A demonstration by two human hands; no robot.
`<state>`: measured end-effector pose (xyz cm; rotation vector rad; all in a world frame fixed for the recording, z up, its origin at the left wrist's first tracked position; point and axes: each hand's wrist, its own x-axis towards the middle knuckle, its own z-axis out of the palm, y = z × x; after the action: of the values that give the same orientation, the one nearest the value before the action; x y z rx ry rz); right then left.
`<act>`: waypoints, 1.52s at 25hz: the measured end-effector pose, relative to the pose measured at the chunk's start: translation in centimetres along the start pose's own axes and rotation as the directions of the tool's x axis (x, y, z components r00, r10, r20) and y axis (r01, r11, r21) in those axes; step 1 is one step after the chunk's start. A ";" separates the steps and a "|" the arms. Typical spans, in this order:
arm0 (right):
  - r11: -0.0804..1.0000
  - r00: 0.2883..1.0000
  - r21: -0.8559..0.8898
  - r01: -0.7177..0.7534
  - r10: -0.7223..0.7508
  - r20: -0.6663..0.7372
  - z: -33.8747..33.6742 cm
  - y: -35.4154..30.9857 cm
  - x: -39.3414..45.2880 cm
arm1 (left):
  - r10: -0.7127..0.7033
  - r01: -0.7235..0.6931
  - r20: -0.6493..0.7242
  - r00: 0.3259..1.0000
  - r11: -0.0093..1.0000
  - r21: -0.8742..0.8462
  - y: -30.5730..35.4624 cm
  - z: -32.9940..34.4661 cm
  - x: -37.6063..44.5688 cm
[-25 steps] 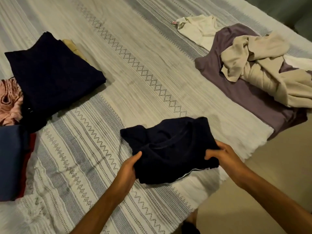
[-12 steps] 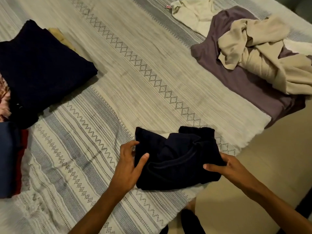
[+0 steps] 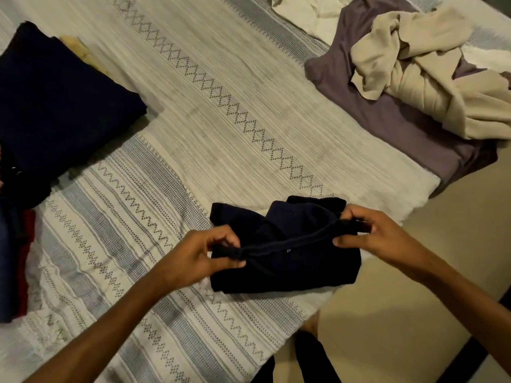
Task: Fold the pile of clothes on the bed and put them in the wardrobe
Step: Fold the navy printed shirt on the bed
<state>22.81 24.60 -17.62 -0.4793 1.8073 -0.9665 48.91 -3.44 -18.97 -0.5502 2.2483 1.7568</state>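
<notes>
A small dark navy garment [image 3: 287,261] lies partly folded near the front edge of the bed [image 3: 210,128]. My left hand [image 3: 201,252] pinches the left end of its upper edge. My right hand [image 3: 370,236] pinches the right end, and the edge is stretched between them a little above the rest of the cloth. At the far right lies the unfolded pile: a purple garment [image 3: 387,117] with a crumpled beige garment [image 3: 431,78] on top and a cream one [image 3: 307,12] behind.
A folded navy garment [image 3: 58,106] sits at the left on top of other folded clothes, with blue [image 3: 8,258] and red [image 3: 26,261] ones beside it at the left edge. Beige floor [image 3: 414,299] lies to the right of the bed, where my feet stand.
Both hands shifted from the garment's sides to its upper edge and now pinch and stretch it. The garment has been bunched smaller. The view moved slightly right.
</notes>
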 end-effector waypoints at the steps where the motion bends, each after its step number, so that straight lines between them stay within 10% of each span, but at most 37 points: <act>1: 0.995 1.000 0.103 0.004 -0.002 -0.018 -0.5 -0.7 0.2 | 0.025 -0.027 -0.043 0.999 0.998 -0.054 1.1 -0.6 0.9; 4: 0.952 0.967 0.299 -0.066 0.135 -0.216 -0.2 0.3 2.3 | -0.069 0.019 -0.259 0.964 0.982 -0.190 1.3 -1.2 5.4; 10: 0.962 0.843 0.167 -0.218 0.272 -0.463 3.1 2.9 5.5 | -0.264 0.267 -0.407 0.875 0.962 -0.050 -4.2 1.7 9.9; 15: 0.916 0.760 0.276 -0.292 0.397 -0.514 5.0 3.8 2.1 | -0.499 0.341 -0.693 0.520 0.865 -0.367 -2.4 4.2 5.3; 18: 0.858 0.812 0.393 -0.331 0.471 -0.344 5.8 3.9 1.5 | -0.722 0.385 -0.312 0.618 0.624 -0.680 -2.3 5.6 2.7; 25: 0.929 0.976 0.318 -0.190 0.213 -0.037 4.5 1.2 1.3 | -0.563 0.428 0.052 0.825 0.561 -0.709 -1.3 3.6 1.9; 30: 0.963 0.996 0.255 -0.087 0.081 0.035 5.4 -5.3 1.8 | -0.524 0.249 -0.135 0.841 0.596 -0.764 0.3 2.4 -3.5; 38: 0.998 0.905 0.012 0.056 -0.056 0.422 20.8 -22.7 6.7 | -0.614 -0.077 -0.411 0.674 0.495 -0.866 -2.6 -4.9 -20.6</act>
<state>36.29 -2.01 -7.47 -0.6875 1.4070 -0.8244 68.86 -5.68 -11.63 -1.9655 1.1671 2.6410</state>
